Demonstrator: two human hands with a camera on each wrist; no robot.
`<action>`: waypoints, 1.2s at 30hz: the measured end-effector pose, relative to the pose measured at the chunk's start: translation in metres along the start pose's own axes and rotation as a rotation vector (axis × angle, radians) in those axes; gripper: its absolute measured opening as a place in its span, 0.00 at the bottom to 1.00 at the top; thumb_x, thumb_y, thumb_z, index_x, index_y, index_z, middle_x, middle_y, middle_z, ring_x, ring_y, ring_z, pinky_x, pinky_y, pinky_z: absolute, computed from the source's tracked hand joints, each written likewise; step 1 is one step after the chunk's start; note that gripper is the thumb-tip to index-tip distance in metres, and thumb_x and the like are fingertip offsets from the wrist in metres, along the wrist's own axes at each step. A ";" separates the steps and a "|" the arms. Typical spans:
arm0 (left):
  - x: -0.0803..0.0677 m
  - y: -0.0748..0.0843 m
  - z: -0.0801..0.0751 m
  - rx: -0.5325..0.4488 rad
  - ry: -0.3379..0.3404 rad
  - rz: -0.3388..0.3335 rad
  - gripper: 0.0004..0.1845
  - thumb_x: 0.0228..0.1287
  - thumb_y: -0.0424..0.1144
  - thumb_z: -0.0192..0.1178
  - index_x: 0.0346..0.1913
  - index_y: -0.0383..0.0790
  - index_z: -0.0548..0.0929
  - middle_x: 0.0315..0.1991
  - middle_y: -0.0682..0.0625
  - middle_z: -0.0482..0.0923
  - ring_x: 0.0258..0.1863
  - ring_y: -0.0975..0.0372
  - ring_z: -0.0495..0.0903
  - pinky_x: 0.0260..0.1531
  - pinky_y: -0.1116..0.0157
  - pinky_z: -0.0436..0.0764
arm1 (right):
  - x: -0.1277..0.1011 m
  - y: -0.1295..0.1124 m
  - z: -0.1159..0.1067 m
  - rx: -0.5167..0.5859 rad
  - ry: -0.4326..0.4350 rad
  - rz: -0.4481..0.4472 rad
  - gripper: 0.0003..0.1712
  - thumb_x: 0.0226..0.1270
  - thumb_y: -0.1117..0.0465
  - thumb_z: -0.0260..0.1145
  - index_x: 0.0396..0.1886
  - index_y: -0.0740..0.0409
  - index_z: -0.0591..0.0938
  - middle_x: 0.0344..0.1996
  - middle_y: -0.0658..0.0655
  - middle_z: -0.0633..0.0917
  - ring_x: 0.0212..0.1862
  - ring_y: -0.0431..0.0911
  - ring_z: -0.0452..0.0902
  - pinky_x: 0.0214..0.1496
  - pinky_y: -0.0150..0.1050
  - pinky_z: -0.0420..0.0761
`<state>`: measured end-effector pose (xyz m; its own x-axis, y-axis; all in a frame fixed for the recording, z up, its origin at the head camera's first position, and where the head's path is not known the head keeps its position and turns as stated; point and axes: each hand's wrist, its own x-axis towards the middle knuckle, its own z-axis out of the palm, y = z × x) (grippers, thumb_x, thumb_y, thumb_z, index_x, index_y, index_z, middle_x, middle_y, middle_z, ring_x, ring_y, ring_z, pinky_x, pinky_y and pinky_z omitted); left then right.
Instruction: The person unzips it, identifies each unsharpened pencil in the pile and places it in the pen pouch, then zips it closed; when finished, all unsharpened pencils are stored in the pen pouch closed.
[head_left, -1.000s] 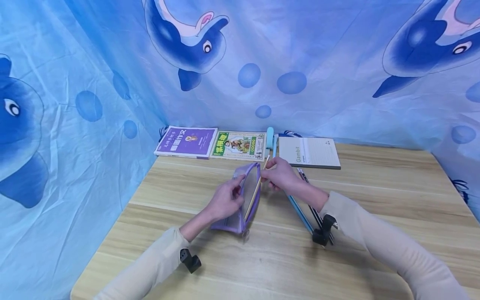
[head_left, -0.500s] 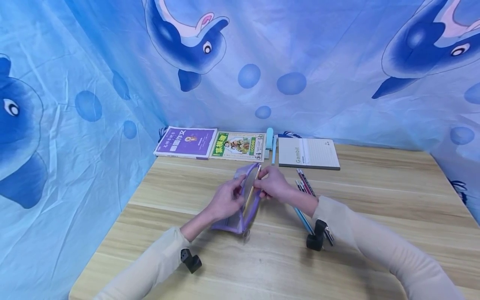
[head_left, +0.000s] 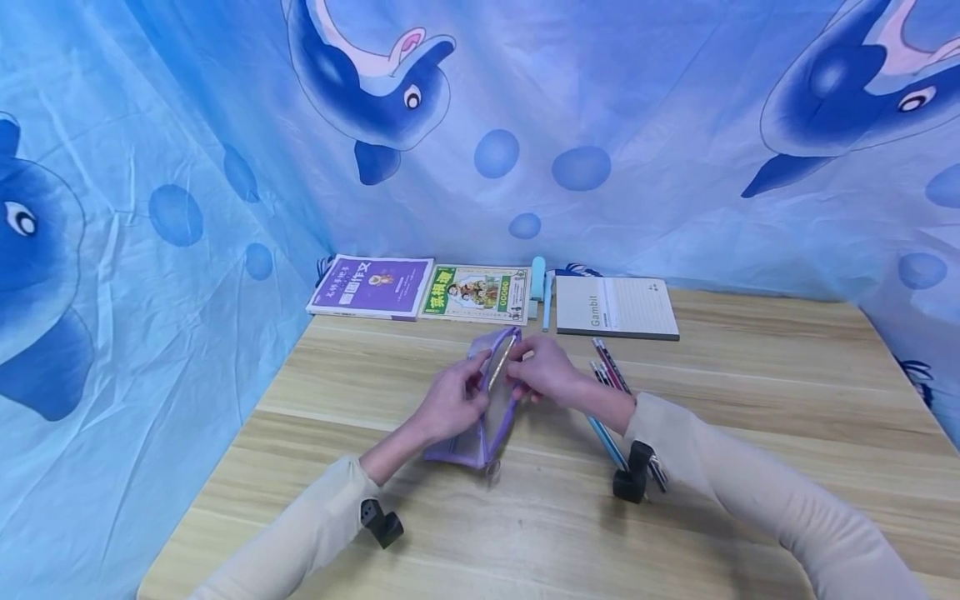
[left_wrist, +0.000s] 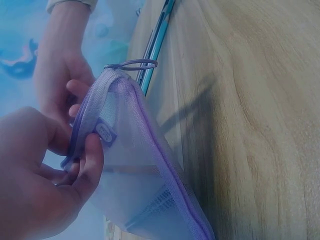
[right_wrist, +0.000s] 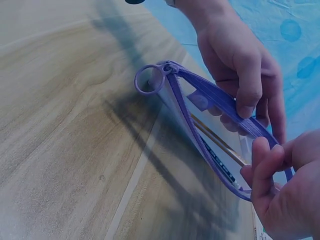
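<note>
Our left hand [head_left: 450, 400] and right hand [head_left: 543, 372] pinched the purple mesh zip pouch [head_left: 480, 425] open mid-worktop [head_left: 750, 400]; loose pencils [head_left: 609, 371] lay just right, books [head_left: 420, 287] behind.

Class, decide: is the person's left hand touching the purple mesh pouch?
Touching. The left wrist view shows the left hand pinching the purple mesh pouch at its zipper edge, fingers curled against the fabric.

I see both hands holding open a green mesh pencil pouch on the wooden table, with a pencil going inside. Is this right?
Not quite: the pencil pouch is purple, not green, as the head view shows. The left hand and right hand do hold it open on the table, with a pencil going in.
</note>
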<state>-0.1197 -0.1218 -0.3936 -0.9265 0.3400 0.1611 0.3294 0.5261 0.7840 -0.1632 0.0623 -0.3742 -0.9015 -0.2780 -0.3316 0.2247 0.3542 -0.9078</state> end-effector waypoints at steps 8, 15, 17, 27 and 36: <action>-0.002 -0.002 0.001 0.012 0.000 -0.004 0.39 0.51 0.21 0.60 0.71 0.24 0.65 0.34 0.47 0.78 0.32 0.60 0.75 0.27 0.66 0.80 | -0.002 -0.001 0.004 -0.043 -0.033 -0.004 0.28 0.65 0.71 0.61 0.66 0.68 0.73 0.39 0.65 0.87 0.22 0.46 0.81 0.15 0.29 0.71; -0.003 -0.002 0.001 0.013 0.005 0.012 0.39 0.50 0.21 0.59 0.71 0.25 0.66 0.33 0.49 0.77 0.32 0.60 0.76 0.27 0.67 0.80 | -0.004 -0.001 0.003 -0.066 -0.071 -0.042 0.29 0.64 0.70 0.59 0.67 0.67 0.73 0.40 0.60 0.87 0.24 0.45 0.82 0.15 0.29 0.71; -0.003 -0.002 0.000 0.008 0.008 0.015 0.39 0.50 0.21 0.59 0.70 0.25 0.66 0.33 0.49 0.77 0.32 0.59 0.76 0.27 0.66 0.80 | -0.005 -0.001 -0.002 -0.071 -0.069 -0.060 0.28 0.67 0.69 0.59 0.67 0.67 0.73 0.39 0.59 0.87 0.24 0.45 0.82 0.15 0.29 0.71; -0.001 -0.001 0.000 0.021 0.010 0.026 0.37 0.51 0.20 0.60 0.70 0.23 0.66 0.33 0.49 0.77 0.32 0.59 0.75 0.30 0.66 0.81 | -0.017 0.013 -0.064 -0.162 -0.030 -0.057 0.21 0.73 0.63 0.58 0.62 0.69 0.75 0.40 0.66 0.86 0.30 0.54 0.84 0.17 0.31 0.71; 0.000 -0.001 0.000 0.014 0.001 0.005 0.38 0.51 0.21 0.60 0.70 0.24 0.67 0.33 0.48 0.77 0.33 0.59 0.75 0.30 0.66 0.81 | -0.028 0.048 -0.108 -0.482 -0.041 -0.054 0.11 0.68 0.65 0.61 0.44 0.70 0.81 0.25 0.59 0.84 0.20 0.44 0.80 0.17 0.33 0.73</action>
<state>-0.1202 -0.1223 -0.3945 -0.9249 0.3419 0.1661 0.3369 0.5349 0.7748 -0.1669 0.1836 -0.3806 -0.8898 -0.3386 -0.3059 -0.0276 0.7091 -0.7046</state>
